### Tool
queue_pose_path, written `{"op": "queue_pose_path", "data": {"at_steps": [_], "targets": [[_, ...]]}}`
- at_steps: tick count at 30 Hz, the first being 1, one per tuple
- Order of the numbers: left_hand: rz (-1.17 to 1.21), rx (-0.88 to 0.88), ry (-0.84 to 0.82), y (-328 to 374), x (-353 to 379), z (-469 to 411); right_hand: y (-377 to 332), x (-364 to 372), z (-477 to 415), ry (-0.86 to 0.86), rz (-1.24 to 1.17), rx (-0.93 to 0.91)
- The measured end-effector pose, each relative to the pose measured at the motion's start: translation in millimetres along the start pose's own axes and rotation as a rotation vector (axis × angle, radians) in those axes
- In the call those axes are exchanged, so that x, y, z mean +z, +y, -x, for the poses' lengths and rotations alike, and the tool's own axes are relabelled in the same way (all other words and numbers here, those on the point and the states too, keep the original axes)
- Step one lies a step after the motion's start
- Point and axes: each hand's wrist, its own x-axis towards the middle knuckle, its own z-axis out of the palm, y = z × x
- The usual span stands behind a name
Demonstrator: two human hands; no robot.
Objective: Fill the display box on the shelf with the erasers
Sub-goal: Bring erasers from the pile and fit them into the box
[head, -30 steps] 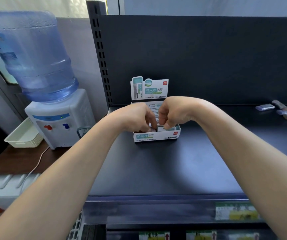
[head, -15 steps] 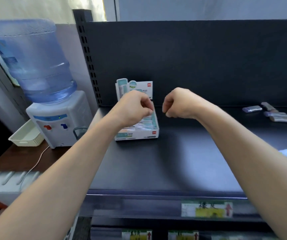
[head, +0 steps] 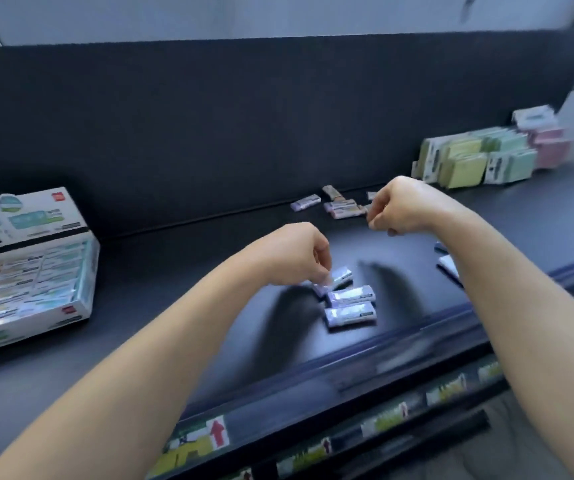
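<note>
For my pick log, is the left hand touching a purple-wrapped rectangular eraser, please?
Touching: the head view shows the left hand pinching the end of the rearmost purple-wrapped rectangular eraser.

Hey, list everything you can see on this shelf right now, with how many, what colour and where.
display box: one, white and teal, shelf's left, rows of erasers inside
near erasers: three, bluish wrappers, front centre
far erasers: several, blurred, by the back wall
sticky-note packs: a stack, green, yellow and pink, back right
wrapped items: bluish-white, partly hidden behind right forearm
price labels: several, shelf's front edge
shelf: one, black
left hand: one, pinching the rearmost near eraser
right hand: one, curled, nothing visible in it, near far erasers
</note>
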Motion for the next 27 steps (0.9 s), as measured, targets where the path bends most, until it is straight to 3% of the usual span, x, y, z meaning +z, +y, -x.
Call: {"op": "queue_pose_path", "data": {"at_steps": [5,11,21,27], "targets": [[-0.02,-0.116,-0.03,20,17,-24,44,-11,-9,0.009,0.032,0.073],[-0.017,-0.116,-0.002,45,24,-43,95,-33,-18,0.215,0.071,0.221],[0.508,-0.149,0.171,56,22,-55,97,-20,-22,0.067,0.093,0.273],[0.586,-0.204,0.269,33,9,-29,53,-8,-23,0.02,0.052,0.144]]}}
